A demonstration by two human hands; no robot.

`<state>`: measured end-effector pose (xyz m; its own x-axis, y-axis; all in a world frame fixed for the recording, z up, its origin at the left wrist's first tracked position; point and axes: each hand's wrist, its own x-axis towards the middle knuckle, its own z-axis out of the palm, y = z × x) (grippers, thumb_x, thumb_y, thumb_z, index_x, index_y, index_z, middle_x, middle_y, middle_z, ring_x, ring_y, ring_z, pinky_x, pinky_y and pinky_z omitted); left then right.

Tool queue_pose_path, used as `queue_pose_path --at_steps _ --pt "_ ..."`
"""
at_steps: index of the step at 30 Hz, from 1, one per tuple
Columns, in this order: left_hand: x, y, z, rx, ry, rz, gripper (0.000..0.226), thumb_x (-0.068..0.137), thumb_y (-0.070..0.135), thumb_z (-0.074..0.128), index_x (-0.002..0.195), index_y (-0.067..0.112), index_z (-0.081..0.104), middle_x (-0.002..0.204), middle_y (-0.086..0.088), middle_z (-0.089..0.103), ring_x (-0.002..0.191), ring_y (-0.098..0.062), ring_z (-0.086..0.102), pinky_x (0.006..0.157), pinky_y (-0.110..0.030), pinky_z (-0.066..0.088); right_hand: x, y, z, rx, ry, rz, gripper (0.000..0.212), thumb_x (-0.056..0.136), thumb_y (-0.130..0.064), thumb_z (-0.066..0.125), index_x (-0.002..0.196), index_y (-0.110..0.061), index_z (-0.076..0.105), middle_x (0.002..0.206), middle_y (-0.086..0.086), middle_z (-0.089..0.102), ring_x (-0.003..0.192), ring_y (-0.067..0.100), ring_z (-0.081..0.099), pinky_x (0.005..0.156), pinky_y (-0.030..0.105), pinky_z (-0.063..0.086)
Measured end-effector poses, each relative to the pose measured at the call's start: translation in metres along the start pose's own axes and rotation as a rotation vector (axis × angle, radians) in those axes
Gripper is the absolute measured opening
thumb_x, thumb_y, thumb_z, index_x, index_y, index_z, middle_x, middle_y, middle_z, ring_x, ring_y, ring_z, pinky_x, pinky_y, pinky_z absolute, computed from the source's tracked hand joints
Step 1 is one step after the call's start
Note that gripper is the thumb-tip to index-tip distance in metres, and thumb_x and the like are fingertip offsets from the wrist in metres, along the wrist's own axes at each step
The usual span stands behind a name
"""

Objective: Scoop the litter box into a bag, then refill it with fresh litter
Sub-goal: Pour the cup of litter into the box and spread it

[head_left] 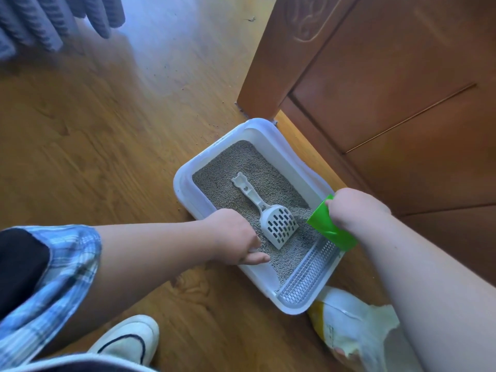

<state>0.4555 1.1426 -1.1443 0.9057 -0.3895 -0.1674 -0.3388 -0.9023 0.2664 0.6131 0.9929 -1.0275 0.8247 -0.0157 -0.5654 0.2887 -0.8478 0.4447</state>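
1. Fingers first: the right hand [357, 210] has them curled in tight, pinching the top of a green bag [331, 228], and that bag hangs over the right rim of the litter box [188, 194], towards its near end
2. Over to the left hand [234, 236]: knuckles up, fingers folded down over the left rim of the box, thumb [255, 258] stretched out along the inner wall; whether they grip the rim or only rest on it, I cannot tell
3. The scoop [271, 213] lies loose on the grey litter [241, 162] in the middle of the box, with neither hand on it. Its handle points to the far left corner and its slotted head lies between the two hands
4. Litter covers most of the bottom of the box, and a grated strip [308, 272] runs across the near end
5. The box sits on the wooden floor [107, 130], its far corner close to the edge of a brown wooden door [375, 76], with a few stray granules on the floor along its far left edge
6. Just beside the near right corner, a crumpled white and yellow sack [346, 320] lies on the floor, partly behind the right forearm
7. Down at the near edge of the floor there's a white shoe [131, 336], and a blue plaid sleeve [61, 277] is pushed up the left arm
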Motion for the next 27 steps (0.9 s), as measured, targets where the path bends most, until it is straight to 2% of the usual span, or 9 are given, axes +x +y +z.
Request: queue_pose_path --at_steps 2,6,9,13,17,21,22,25,27 --pt "-0.001 0.0 0.0 0.006 0.01 0.01 0.066 0.095 0.07 0.022 0.077 0.019 0.06 0.062 0.002 0.05 0.063 -0.026 0.049 0.055 -0.028 0.033 -0.006 0.004 0.002 -0.012 -0.018 0.008 0.028 0.097 -0.035 0.046 0.111 -0.017 0.062 0.099 0.005 0.058 0.09 0.028 0.053 0.082 0.033 0.042" --pt "-0.002 -0.001 0.004 0.025 0.041 0.032 0.067 0.094 0.071 0.02 0.08 0.019 0.061 0.069 0.001 0.059 0.067 -0.026 0.055 0.056 -0.028 0.033 -0.012 0.007 0.012 -0.071 -0.052 0.018 0.034 0.098 -0.034 0.048 0.121 -0.015 0.063 0.125 0.005 0.065 0.111 0.027 0.061 0.086 0.034 0.043" --pt "-0.002 -0.001 0.005 0.015 0.023 0.034 0.065 0.095 0.07 0.021 0.08 0.02 0.059 0.074 0.0 0.062 0.07 -0.027 0.057 0.059 -0.028 0.038 -0.013 0.003 0.021 -0.082 -0.1 -0.042 0.036 0.096 -0.036 0.049 0.122 -0.015 0.063 0.127 0.005 0.064 0.115 0.029 0.061 0.093 0.036 0.047" --pt "-0.003 -0.002 0.01 0.019 0.101 0.06 0.067 0.093 0.072 0.018 0.077 0.019 0.057 0.071 -0.002 0.063 0.069 -0.028 0.06 0.059 -0.03 0.047 -0.021 -0.012 0.034 -0.005 -0.208 -0.213 0.051 0.102 -0.045 0.043 0.124 -0.004 0.062 0.129 0.017 0.063 0.119 0.034 0.059 0.099 0.034 0.047" --pt "-0.002 -0.004 0.017 0.034 0.144 0.068 0.075 0.088 0.074 0.009 0.079 0.019 0.059 0.074 -0.002 0.065 0.072 -0.03 0.063 0.063 -0.033 0.052 -0.023 -0.027 0.037 0.138 -0.153 -0.288 0.042 0.102 -0.044 0.041 0.101 -0.009 0.065 0.105 0.018 0.066 0.1 0.034 0.061 0.083 0.032 0.045" --pt "-0.001 -0.003 0.02 0.043 0.155 0.066 0.077 0.087 0.074 0.007 0.081 0.019 0.061 0.074 -0.002 0.066 0.073 -0.029 0.063 0.062 -0.032 0.052 -0.017 -0.036 0.042 0.202 -0.053 -0.222 0.036 0.093 -0.041 0.048 0.073 -0.012 0.054 0.094 0.008 0.067 0.083 0.03 0.058 0.08 0.034 0.048" --pt "-0.001 -0.003 0.019 0.043 0.153 0.062 0.077 0.087 0.074 0.006 0.08 0.019 0.061 0.073 -0.002 0.066 0.073 -0.03 0.064 0.062 -0.032 0.051 -0.019 -0.037 0.041 0.216 -0.032 -0.223 0.034 0.092 -0.041 0.048 0.077 -0.012 0.057 0.1 0.009 0.069 0.085 0.03 0.059 0.082 0.034 0.049" --pt "-0.001 -0.003 0.018 0.049 0.152 0.055 0.077 0.086 0.074 0.006 0.08 0.019 0.061 0.073 -0.002 0.066 0.072 -0.03 0.064 0.062 -0.032 0.051 -0.026 -0.037 0.034 0.283 0.08 -0.189 0.04 0.096 -0.045 0.045 0.111 -0.015 0.066 0.12 0.01 0.068 0.109 0.032 0.063 0.092 0.039 0.048" --pt "-0.002 -0.002 0.017 0.054 0.151 0.067 0.076 0.087 0.073 0.006 0.08 0.02 0.06 0.073 -0.001 0.066 0.073 -0.029 0.063 0.061 -0.031 0.051 -0.029 -0.032 0.033 0.234 0.053 -0.168 0.039 0.094 -0.043 0.046 0.116 -0.016 0.065 0.123 0.009 0.067 0.114 0.032 0.062 0.093 0.04 0.047"
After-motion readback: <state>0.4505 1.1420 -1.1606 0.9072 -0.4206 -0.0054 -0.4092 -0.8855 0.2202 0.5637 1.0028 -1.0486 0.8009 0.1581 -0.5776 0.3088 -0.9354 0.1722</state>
